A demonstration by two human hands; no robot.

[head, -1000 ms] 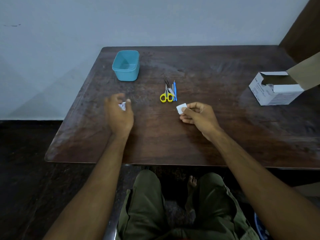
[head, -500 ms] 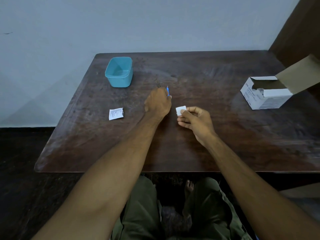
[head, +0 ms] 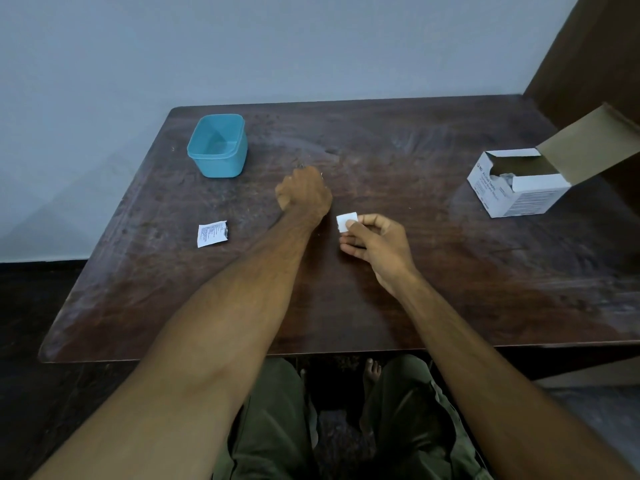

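Note:
My right hand (head: 375,247) pinches a small white square pad (head: 346,221) between thumb and fingers, just above the middle of the dark wooden table (head: 450,271). My left hand (head: 304,195) reaches across to a spot just left of the pad, knuckles up, fingers curled down out of sight. It covers the place where the yellow scissors and the thin tools lay; they are hidden under it. A torn white wrapper (head: 212,233) lies flat to the left of my left forearm.
An open teal plastic tub (head: 218,147) stands at the table's back left. A white cardboard box (head: 516,188) with its flap up sits at the right. A wall runs behind the table. My knees are under its near edge.
My left hand dropped the wrapper on the table's left side, then moved right onto the scissors and tools. It now covers them fully. My right hand kept hold of the pad.

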